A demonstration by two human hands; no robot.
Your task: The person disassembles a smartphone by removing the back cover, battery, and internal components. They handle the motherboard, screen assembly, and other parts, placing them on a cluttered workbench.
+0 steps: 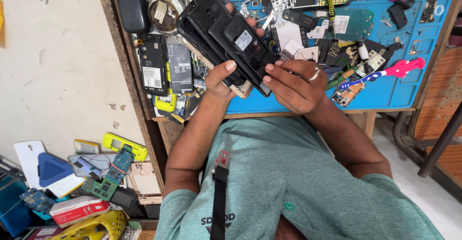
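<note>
Both hands hold a stack of black phone housings (226,40) above the near edge of the surface (399,93), just in front of the person's chest. The stack's long axis runs diagonally, from the far left down to the near right. Its far end projects well beyond the hands toward the middle of the surface; its near end sits between the two hands.

The left hand (219,78) is closed around the near left flank of the stack, thumb on top, fingers wrapped under and partly hidden. A pale, cream-coloured frame (240,90) shows at the bottom of the stack beside this hand. The right hand (293,83) is curled, with its fingertips pressed against the near right end of the top housing; a ring is visible on one finger. Both hands are in contact with the stack, and neither is nearer than the other.

Surface, left to right: a black pouch (132,8) lies at the far left corner; two flat battery packs (166,69) lie along the left edge. A blue work mat (409,38) covers the right half and carries circuit boards, screens and small parts. A pink-handled tool (385,71) lies near the right edge.

On the floor (57,66) to the left of the surface, phone shells, green boards and a yellow housing (124,146) lie in a loose pile.
</note>
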